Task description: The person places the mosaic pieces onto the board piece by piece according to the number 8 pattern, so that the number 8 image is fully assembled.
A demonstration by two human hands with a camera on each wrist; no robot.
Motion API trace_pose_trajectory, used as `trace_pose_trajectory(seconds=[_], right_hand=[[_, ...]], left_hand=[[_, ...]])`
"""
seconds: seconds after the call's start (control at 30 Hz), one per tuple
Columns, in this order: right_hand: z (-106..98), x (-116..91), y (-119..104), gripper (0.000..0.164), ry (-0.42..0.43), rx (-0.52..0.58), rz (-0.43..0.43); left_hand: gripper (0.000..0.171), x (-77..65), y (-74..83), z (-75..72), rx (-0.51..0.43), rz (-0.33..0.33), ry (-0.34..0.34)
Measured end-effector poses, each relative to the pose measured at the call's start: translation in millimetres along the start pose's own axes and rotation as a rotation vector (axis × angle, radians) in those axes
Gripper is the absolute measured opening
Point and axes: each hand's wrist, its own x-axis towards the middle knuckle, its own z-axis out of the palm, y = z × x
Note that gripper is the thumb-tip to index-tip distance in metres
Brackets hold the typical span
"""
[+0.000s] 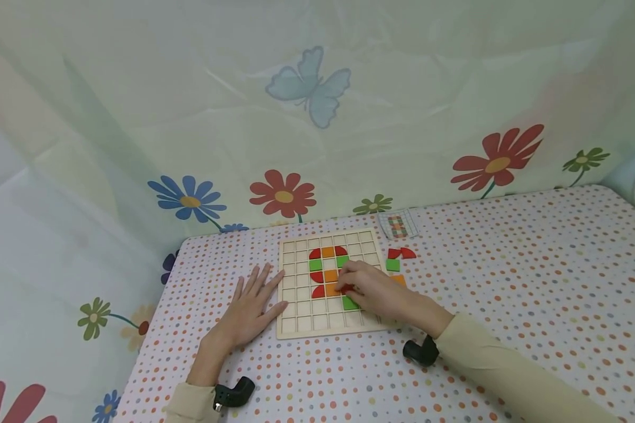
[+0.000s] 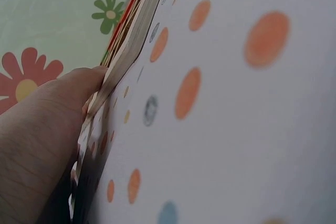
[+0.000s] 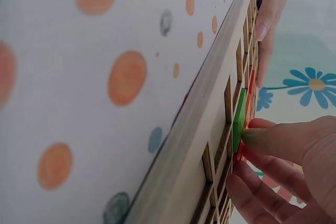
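A pale wooden grid board lies on the table, with red, orange and green tiles set in its middle cells. My right hand is over the board with its fingers curled, pinching at a red tile mostly hidden beneath them. Against the right thumb in the right wrist view is a green tile. My left hand lies flat with fingers spread, its fingertips and thumb touching the board's left edge. In the left wrist view, the left thumb rests on that edge.
Right of the board lie red tiles, a green tile and an orange tile. A patterned card is behind them. The dotted cloth covers the table, and a flowered curtain hangs along the back.
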Motion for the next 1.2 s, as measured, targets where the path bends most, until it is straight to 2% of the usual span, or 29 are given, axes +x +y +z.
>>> trace_pose_trajectory(seconds=[0.2,0.4,0.63,0.8,0.97,1.2], right_hand=[[-3.1,0.0,0.4,0.016,0.025,0.002,0.014],[-19.8,-11.6,13.2,0.017,0.067,0.039,0.166],[-39.2,-27.9,39.7,0.015,0.162,-0.05,0.236],[-41.6,-28.5,48.5,0.017,0.147,-0.038,0.318],[-40.8,-27.0,49.2,0.02,0.142,-0.073,0.316],[-43.0,-23.9,49.7,0.025,0.109,-0.032,0.378]], left_hand=[[0.073,-0.5,0.4,-1.9,-0.007,0.0,-0.005],[0.073,-0.9,1.6,-2.7,-0.002,-0.01,-0.007],[0.073,-1.6,2.5,-0.9,-0.002,-0.007,0.012],[0.072,-2.7,2.7,0.9,-0.02,-0.002,0.008],[0.073,-2.6,1.7,1.7,-0.013,-0.004,0.01],[0.073,-2.0,-0.2,1.3,-0.014,0.008,0.027]])
